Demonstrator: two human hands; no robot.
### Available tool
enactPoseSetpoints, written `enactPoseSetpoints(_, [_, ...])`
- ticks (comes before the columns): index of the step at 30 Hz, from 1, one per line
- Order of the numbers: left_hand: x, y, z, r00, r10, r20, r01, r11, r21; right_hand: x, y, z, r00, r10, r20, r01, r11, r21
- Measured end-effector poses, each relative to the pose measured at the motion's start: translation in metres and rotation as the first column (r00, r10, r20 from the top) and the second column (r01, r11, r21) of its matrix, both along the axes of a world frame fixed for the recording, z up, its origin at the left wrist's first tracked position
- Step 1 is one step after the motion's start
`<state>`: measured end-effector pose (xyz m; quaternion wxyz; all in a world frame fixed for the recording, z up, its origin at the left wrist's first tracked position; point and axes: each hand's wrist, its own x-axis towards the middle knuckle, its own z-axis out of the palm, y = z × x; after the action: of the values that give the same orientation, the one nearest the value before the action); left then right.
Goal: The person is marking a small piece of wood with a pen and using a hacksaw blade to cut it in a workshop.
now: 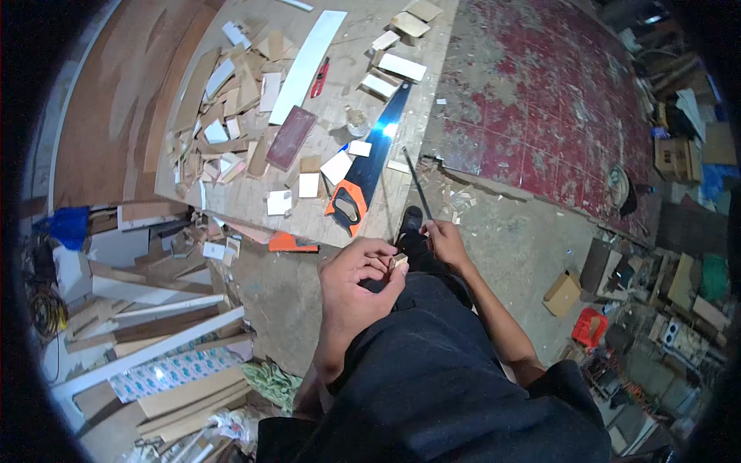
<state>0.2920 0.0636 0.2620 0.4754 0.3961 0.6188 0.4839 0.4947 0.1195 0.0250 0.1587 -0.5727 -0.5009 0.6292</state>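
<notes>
Head view, looking down: two bare hands work above a dark-trousered knee. One left hand [356, 276] curls its fingers around one small pale wooden block [398, 261], thumb and fingertips pressed against its sides; the block sits at the hand's right edge, just over the knee. One right hand [446, 241] pinches one thin dark rod-like tool [417, 184] between thumb and fingers, the shaft slanting up and away toward the bench edge; its tip is too fine to identify.

One plywood workbench [255, 202] lies ahead, its surface pale and scratched. On it rests one handsaw [369, 163] with a long, flat, glossy blade and an orange-and-black plastic handle. One long white strip [307, 65], flat and smooth, lies beside one red-handled tool [319, 78]. One dark reddish rectangular board [291, 137] sits near a heap of many small offcuts [228, 108], too numerous to count, mostly flat, angular and pale. Several white square pieces lie close to the saw handle.

One worn red patterned mat [556, 100] covers the floor to the right. One small cardboard box [562, 293] stands on bare concrete.
</notes>
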Motion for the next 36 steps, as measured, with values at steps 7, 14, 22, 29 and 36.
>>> enactPoseSetpoints(7, [-0.012,0.004,0.001,0.942,0.057,-0.330,-0.051,0.998,0.028,-0.005,-0.007,-0.052,0.979,0.201,0.040,-0.199,0.979,-0.051])
enactPoseSetpoints(14, [-0.066,0.011,-0.006,0.934,-0.037,-0.357,0.089,0.988,0.130,-0.030,-0.027,-0.071,0.993,-0.036,-0.117,-0.008,0.935,-0.354])
enactPoseSetpoints(22, [-0.192,0.000,0.035,0.827,-0.541,-0.153,0.533,0.667,0.521,-0.086,-0.065,-0.134,0.937,0.110,0.333,-0.081,0.992,-0.101])
enactPoseSetpoints(29, [-0.250,0.000,0.123,0.833,-0.462,-0.305,0.548,0.609,0.574,-0.141,-0.085,-0.136,0.787,-0.015,0.616,-0.086,0.987,0.134])
enactPoseSetpoints(36, [-0.360,-0.091,0.074,0.861,-0.379,-0.341,0.509,0.666,0.545,-0.166,-0.084,-0.141,0.712,-0.192,0.675,-0.045,0.947,0.317])
